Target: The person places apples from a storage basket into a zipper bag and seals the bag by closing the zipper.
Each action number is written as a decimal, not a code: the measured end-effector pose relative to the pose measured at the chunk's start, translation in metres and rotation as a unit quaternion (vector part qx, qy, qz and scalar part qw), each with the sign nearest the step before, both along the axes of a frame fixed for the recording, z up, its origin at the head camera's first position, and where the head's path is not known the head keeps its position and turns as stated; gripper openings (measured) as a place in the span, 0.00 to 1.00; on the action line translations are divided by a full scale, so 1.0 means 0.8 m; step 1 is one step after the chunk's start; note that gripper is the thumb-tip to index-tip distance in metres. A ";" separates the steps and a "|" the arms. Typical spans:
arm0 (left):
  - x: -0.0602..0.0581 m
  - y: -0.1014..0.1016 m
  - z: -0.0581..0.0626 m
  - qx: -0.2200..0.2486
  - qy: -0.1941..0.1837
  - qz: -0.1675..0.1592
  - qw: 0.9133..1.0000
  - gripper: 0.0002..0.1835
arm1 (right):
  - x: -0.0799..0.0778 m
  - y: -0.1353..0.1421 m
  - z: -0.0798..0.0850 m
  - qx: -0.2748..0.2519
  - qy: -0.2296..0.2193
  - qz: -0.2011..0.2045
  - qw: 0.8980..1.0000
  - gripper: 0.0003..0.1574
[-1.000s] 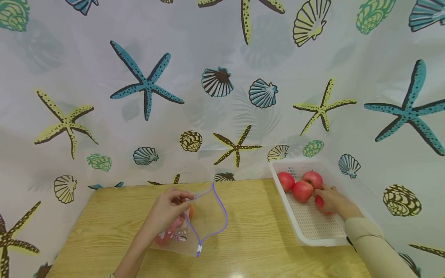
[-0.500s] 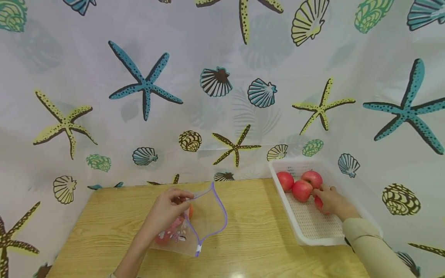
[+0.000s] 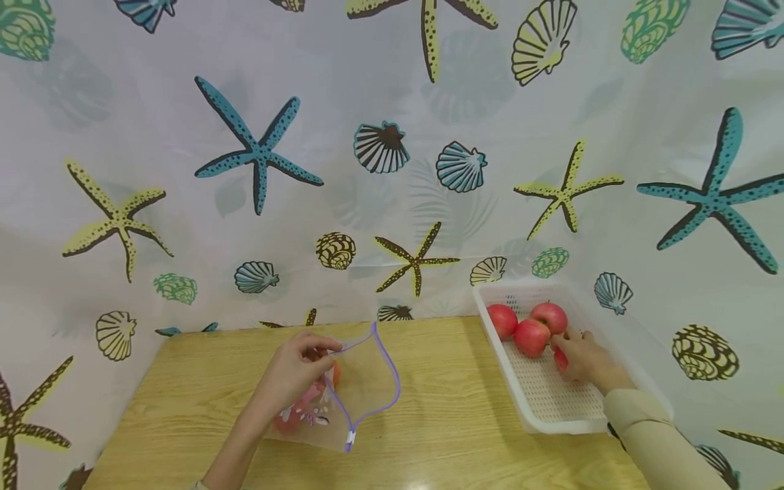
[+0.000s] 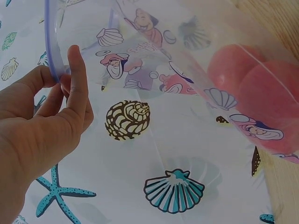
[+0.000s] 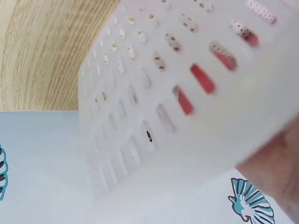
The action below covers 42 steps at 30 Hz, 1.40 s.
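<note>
My left hand (image 3: 303, 361) pinches the purple-edged mouth of a clear zip bag (image 3: 373, 381) on the left part of the table. The bag's mouth gapes toward the right, with a white slider (image 3: 351, 437) at its near end. Printed cartoon figures and shells mark the film, and red apples (image 4: 275, 95) show through it in the left wrist view. Inside the white basket, my right hand (image 3: 584, 357) grips an apple (image 3: 560, 359), mostly hidden by the fingers. Three more red apples (image 3: 531, 337) lie beside it toward the basket's far left corner.
The perforated white basket (image 3: 520, 401) stands on the right of the wooden table (image 3: 441, 395). Its wall (image 5: 187, 140) fills much of the right wrist view and hides most of the right hand. A curtain (image 3: 392, 204) with starfish and shells hangs behind the table.
My right hand has shifted slightly over the apple, covering more of it. The left hand and the bag stay put.
</note>
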<state>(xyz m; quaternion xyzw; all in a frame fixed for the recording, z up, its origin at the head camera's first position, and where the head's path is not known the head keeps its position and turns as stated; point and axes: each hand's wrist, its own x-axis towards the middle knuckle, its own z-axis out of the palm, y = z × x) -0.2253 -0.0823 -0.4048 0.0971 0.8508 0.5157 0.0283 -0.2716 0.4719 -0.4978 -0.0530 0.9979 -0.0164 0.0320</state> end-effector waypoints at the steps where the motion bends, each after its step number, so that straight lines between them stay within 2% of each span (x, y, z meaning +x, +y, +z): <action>1: 0.000 0.000 0.000 0.002 -0.001 0.000 1.000 0.08 | 0.000 -0.001 0.001 0.003 0.002 0.000 1.000 0.26; 8: 0.003 0.002 0.000 0.012 0.002 -0.002 1.000 0.08 | -0.001 -0.014 0.009 0.036 0.027 -0.004 0.999 0.35; 13: 0.002 0.003 -0.002 0.017 0.005 -0.004 1.000 0.09 | -0.007 -0.025 0.019 0.068 0.058 0.014 0.996 0.42; 22: 0.002 0.004 -0.001 0.023 0.000 -0.011 1.000 0.09 | -0.008 -0.048 0.044 0.079 0.096 0.050 0.991 0.40; 29: 0.002 0.005 -0.003 0.022 -0.001 -0.016 1.000 0.09 | -0.009 -0.068 0.059 0.084 0.112 0.059 0.988 0.41; 34: 0.001 0.006 -0.003 0.019 0.002 -0.016 1.000 0.09 | -0.010 -0.080 0.066 0.099 0.142 0.086 0.981 0.36; 42: 0.001 0.006 -0.004 0.015 -0.001 -0.018 1.000 0.09 | -0.010 -0.102 0.083 0.133 0.132 0.104 0.977 0.38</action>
